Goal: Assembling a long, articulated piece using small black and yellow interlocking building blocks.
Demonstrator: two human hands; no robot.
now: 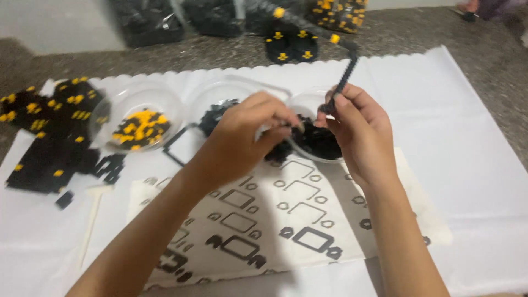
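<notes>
**Both hands working over a bowl of black pieces**

The right hand point(352, 129) is pinching a black strip point(345, 77), its grip closed on the lower end, above a clear bowl point(316, 135). The left hand point(247, 135) is pinching something small beside it; what, I cannot tell. Two more bowls point(137, 118) are sitting leftward on the white-covered desk point(473, 165).

The 2 hands point(308, 129) and both forearms are bare, with no sleeves, rings or watch.
</notes>
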